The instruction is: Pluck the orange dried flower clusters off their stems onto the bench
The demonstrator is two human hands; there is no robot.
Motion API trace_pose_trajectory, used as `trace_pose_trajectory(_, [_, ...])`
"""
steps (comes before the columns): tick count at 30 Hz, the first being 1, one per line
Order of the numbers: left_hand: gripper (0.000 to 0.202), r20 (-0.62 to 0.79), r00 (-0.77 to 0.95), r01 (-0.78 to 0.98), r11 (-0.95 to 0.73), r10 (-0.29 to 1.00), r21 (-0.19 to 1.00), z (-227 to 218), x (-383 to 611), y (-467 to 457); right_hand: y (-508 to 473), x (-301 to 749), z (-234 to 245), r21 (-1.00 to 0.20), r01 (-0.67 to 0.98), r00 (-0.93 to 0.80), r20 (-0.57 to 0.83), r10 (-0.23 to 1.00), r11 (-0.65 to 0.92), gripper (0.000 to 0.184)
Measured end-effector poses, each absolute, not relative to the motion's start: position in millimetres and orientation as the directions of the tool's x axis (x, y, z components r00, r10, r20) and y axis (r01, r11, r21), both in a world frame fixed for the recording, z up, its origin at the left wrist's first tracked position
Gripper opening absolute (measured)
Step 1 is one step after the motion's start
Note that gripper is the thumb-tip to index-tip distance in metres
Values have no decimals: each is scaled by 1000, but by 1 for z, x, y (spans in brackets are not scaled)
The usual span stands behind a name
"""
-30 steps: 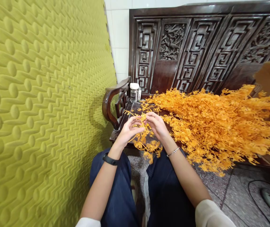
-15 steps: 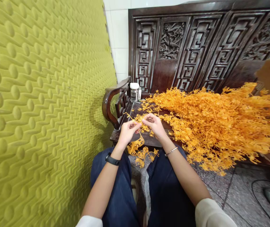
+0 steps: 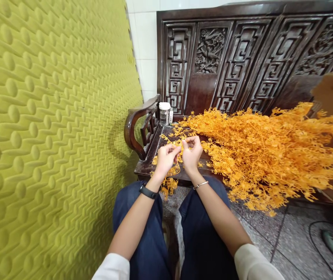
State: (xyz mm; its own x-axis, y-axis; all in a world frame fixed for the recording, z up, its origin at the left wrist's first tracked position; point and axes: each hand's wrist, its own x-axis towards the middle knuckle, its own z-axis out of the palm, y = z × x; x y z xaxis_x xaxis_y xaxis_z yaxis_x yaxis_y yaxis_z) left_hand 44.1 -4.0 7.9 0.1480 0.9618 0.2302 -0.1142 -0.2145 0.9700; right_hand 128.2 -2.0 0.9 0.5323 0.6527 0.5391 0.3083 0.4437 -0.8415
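Observation:
Between my knees and the wooden bench, my left hand (image 3: 166,158) pinches an orange artificial flower sprig (image 3: 169,186), whose lower florets hang below the bench edge. Close on its right, my right hand (image 3: 192,152) has thumb and forefinger pressed together at the sprig's upper part; what exactly lies between those fingertips is too small to make out. Loose orange florets lie on the bench seat (image 3: 143,166) around both hands. A large heap of orange artificial flowers (image 3: 256,151) spreads over the seat to the right.
A clear jar with a white lid (image 3: 164,113) and a small white labelled bottle (image 3: 171,116) stand by the armrest (image 3: 129,130). The carved bench back (image 3: 210,50) rises behind. A yellow padded wall (image 3: 61,116) borders the left. A black cable (image 3: 312,237) lies on the floor.
Both hands have shifted slightly right, and my right wrist has turned more upright. The sprig has moved with them, its hanging end now partly behind my left wrist.

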Motion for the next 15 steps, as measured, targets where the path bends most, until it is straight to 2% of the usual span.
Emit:
trace_pose_trajectory(4, [34, 212, 96, -111, -201, 973, 973, 4, 50, -11, 17, 142, 2, -846, 323, 622, 527, 578, 424, 9])
trace_pose_trajectory(5, [33, 187, 106, -109, -175, 977, 978, 2, 49, -14, 24, 154, 1, -862, 297, 677, 494, 546, 412, 11])
trace_pose_trajectory(7, [32, 135, 133, -113, -120, 982, 986, -1, 43, -20, 39, 183, 0, -910, 168, 831, 338, 442, 380, 17])
trace_pose_trajectory(8, [31, 122, 137, -126, -105, 983, 986, -2, 39, -21, 44, 198, -2, -912, 107, 850, 291, 440, 395, 20])
trace_pose_trajectory(12, [23, 174, 31, -240, -162, 984, 957, 1, 21, -16, 49, 227, -7, -859, 5, 723, 357, 591, 512, 30])
trace_pose_trajectory(15, [22, 151, -7, -299, -146, 988, 943, 5, 12, -13, 41, 217, -6, -832, 39, 650, 442, 618, 554, 34])
